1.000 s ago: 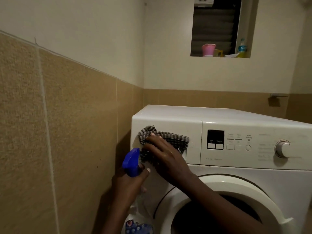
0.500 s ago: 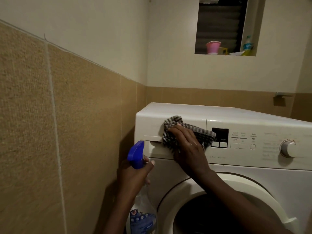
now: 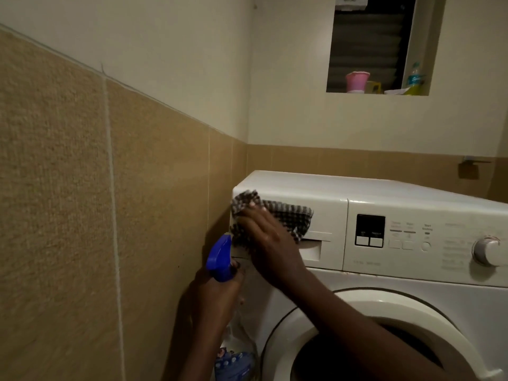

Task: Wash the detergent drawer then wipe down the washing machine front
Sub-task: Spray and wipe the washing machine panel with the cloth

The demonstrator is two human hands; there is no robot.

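Note:
A white front-loading washing machine point(image 3: 398, 287) fills the lower right. Its detergent drawer point(image 3: 324, 215) sits closed at the top left of the front panel. My right hand point(image 3: 268, 243) presses a black-and-white checked cloth point(image 3: 288, 215) flat against the drawer's left end, fingers spread over the cloth. My left hand point(image 3: 217, 295) grips the neck of a spray bottle point(image 3: 220, 257) with a blue trigger head, held just left of the machine's front corner. The bottle's clear body and blue label point(image 3: 233, 364) show below my hand.
A tan tiled wall point(image 3: 110, 215) stands close on the left. The control panel has a dark display point(image 3: 369, 229), buttons and a round dial point(image 3: 488, 250). The round door point(image 3: 384, 339) lies under my right forearm. A wall niche holds a pink cup point(image 3: 356, 81) and a bottle point(image 3: 412, 78).
My right hand has swept the cloth back left across the drawer front, from near the display to the machine's left corner. My left hand keeps the spray bottle in about the same place.

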